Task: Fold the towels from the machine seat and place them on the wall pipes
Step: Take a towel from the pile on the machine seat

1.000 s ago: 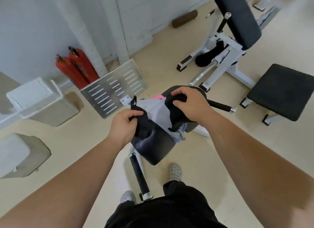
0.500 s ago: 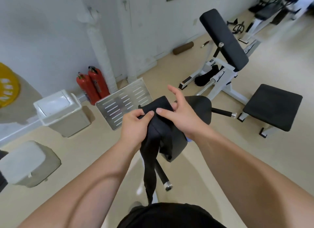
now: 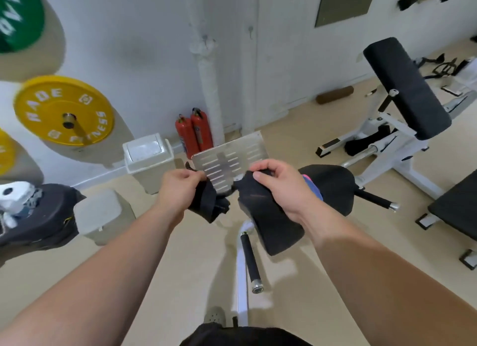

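My left hand (image 3: 178, 188) grips a bunched end of a black towel (image 3: 209, 205) in front of me. My right hand (image 3: 280, 187) pinches another black edge of cloth between thumb and fingers, just above the black machine seat (image 3: 333, 185); towel and seat are hard to tell apart there. A pink and blue towel (image 3: 312, 188) lies on the seat, mostly hidden behind my right wrist. A white wall pipe (image 3: 209, 87) runs up the wall ahead.
Two red fire extinguishers (image 3: 193, 134), a slotted metal plate (image 3: 232, 157) and a white bin (image 3: 148, 159) stand by the wall. Yellow (image 3: 64, 110) and green (image 3: 15, 15) weight plates hang at left. A bench machine (image 3: 407, 87) stands at right, a dark bag (image 3: 44, 216) at left.
My hands have drawn apart, pulling the black towel out sideways from the hanging bundle. The view has tilted up toward the wall.
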A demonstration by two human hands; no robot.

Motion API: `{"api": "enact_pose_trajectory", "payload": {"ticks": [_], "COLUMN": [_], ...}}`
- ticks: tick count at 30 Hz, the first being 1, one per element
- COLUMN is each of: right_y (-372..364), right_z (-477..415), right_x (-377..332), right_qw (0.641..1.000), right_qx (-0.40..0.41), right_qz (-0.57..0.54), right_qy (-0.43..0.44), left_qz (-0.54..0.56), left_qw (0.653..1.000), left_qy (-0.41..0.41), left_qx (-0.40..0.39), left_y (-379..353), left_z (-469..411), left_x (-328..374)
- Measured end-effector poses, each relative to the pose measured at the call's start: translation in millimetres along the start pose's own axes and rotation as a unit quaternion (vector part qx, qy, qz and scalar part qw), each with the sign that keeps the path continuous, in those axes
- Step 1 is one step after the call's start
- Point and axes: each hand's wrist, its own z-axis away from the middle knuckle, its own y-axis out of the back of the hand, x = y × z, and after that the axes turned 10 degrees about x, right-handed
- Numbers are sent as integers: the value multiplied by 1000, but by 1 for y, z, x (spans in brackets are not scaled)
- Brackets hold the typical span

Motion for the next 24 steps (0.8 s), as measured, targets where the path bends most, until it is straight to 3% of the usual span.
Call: {"api": "enact_pose_trajectory", "payload": {"ticks": [7,10,17,22,24], "right_y": [-22,-34,-68,-129,-165], "right_z": [0,8,17,15,20], "right_x": [-11,-14,-31,-33,-40], "right_qw": [970,975,999,960,963], "right_qx": [-144,-169,11,133,129], "right_qz": [-158,-128,3,185,171], "right_qy": [-113,-69,38,161,166], "left_qz": [94,135,195,203,210], "left_qw": [995,991,980,979,978], "left_qy": [-31,-12,22,1,-13], "left_qx": [13,13,26,14,-14], "left_y": [20,29,72,113,134], "left_z": [33,39,19,-25,-43], "left_x": [-14,-8,-18,-36,-38]}}
